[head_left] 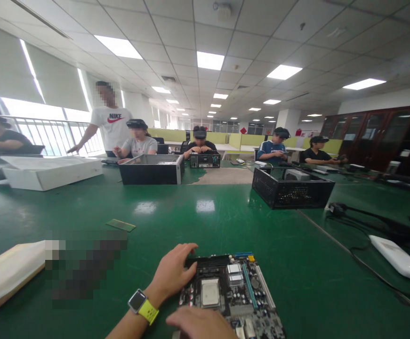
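A dark motherboard [233,292] with a bare silver CPU lies flat on the green table [197,221] just in front of me. My left hand [171,273], with a yellow-strapped watch on the wrist, rests at the board's far left corner with its fingers curled over the edge. My right hand [201,324] lies along the board's near edge at the bottom of the view. Most of its fingers are cut off or hidden, so their pose is unclear.
A small green RAM stick [120,225] lies to the left. A black open PC case [291,188] stands at right, another case [151,169] and a white box [49,172] farther back. Cables and a white device [398,259] lie at right. Several people work at the far side.
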Motion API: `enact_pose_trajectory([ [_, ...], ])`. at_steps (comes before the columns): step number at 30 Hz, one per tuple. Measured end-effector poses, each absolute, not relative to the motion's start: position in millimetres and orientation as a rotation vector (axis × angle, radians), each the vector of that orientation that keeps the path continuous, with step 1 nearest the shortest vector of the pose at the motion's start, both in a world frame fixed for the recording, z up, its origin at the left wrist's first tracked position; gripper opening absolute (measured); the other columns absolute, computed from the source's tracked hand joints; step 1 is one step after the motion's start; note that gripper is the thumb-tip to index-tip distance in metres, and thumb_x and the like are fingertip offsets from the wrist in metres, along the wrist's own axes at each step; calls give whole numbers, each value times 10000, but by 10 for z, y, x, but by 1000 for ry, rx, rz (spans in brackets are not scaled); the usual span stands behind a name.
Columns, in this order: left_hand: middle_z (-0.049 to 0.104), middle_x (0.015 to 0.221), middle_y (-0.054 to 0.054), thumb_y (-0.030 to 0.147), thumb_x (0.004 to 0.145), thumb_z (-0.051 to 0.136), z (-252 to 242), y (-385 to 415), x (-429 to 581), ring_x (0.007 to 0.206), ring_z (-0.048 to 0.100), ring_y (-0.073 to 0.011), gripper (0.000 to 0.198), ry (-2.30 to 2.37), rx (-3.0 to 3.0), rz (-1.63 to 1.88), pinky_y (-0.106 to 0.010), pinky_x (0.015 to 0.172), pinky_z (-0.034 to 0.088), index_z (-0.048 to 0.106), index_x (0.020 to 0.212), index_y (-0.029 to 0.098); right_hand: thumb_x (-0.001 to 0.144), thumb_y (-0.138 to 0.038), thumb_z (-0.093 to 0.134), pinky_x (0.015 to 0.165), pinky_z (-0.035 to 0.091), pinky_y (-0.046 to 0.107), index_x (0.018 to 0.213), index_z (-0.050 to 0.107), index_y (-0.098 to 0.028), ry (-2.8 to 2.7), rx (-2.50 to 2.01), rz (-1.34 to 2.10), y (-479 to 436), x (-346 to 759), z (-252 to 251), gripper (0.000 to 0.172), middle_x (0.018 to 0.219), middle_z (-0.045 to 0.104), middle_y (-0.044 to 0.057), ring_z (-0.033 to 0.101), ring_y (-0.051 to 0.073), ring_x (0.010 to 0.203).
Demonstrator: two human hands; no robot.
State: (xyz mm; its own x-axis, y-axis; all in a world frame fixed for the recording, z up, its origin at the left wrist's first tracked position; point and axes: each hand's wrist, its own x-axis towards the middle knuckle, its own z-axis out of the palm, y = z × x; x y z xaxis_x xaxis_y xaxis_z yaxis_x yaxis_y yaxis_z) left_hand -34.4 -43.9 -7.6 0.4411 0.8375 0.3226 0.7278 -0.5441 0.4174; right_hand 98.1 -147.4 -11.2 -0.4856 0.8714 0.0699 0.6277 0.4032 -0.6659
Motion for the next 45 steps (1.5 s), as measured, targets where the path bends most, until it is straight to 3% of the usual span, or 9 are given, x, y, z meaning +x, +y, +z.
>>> enact_pose_trajectory([
  [3,635,933,-26,225,765,521,-80,-432,-352,878,579,-188,281,1419,2464,691,-279,783,428,582,1039,237,822,-367,526,857,400,279,995,655,-250,-2104,-1364,511,-1241,1305,245,246,1018,669,17,586,186,958],
  [6,623,887,-17,205,766,501,-78,-420,-351,848,569,-178,202,1445,2470,672,-261,749,410,592,943,239,785,-334,558,880,369,322,979,658,-225,-2027,-1594,276,-882,1726,299,244,1017,658,40,542,216,1001],
  [14,593,842,-15,178,787,441,-60,-406,-347,803,543,-165,137,1510,2437,648,-253,730,388,554,851,221,784,-233,483,800,388,263,856,678,-212,-1957,-1595,370,-565,2070,-247,209,885,665,18,560,171,877],
  [45,588,835,-12,197,815,418,-42,-424,-339,783,551,-168,122,1505,2419,658,-268,726,401,530,856,223,763,-197,478,767,397,252,809,680,-204,-1952,-1522,430,-600,2054,-194,207,853,660,20,567,155,830],
])
